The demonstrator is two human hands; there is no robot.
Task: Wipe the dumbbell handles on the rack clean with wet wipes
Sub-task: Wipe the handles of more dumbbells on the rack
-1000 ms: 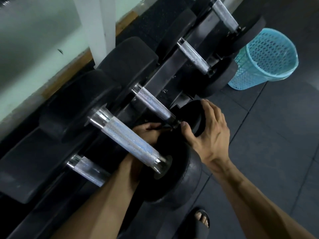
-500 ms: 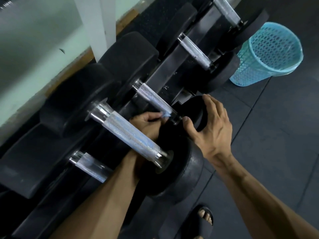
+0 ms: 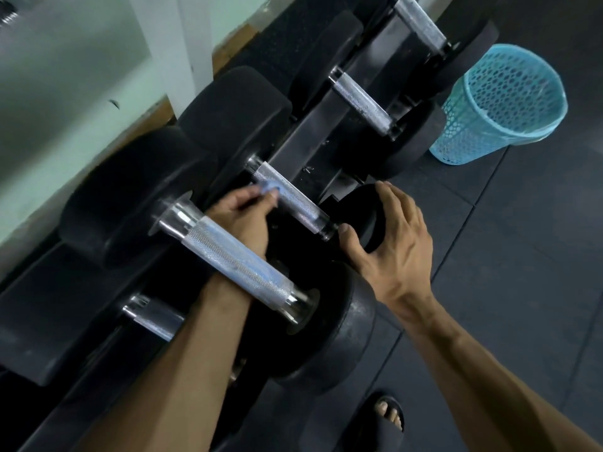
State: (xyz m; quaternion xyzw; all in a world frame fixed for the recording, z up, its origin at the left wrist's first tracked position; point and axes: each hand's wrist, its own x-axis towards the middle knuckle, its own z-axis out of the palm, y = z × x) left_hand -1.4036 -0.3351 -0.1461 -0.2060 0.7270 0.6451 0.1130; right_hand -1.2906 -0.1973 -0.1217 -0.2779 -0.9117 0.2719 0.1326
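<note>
Dumbbell handle (image 3: 290,199): knurled silver steel bar, lying slanted on the black rack (image 3: 326,125) between rubber heads.
Wet wipe (image 3: 269,188): small pale-blue wad, pressed on the handle's upper end.
Left hand (image 3: 243,216): fingers pinched shut around the wipe; reaches in beneath the nearer, thicker handle (image 3: 238,262), which crosses over its wrist.
Right hand (image 3: 390,243): spread wide, cupped over the round black weight head (image 3: 365,207) at the handle's lower end.
Nearby: turquoise perforated plastic basket (image 3: 499,106) on the dark rubber floor (image 3: 522,256); sandalled foot (image 3: 385,419) below.
</note>
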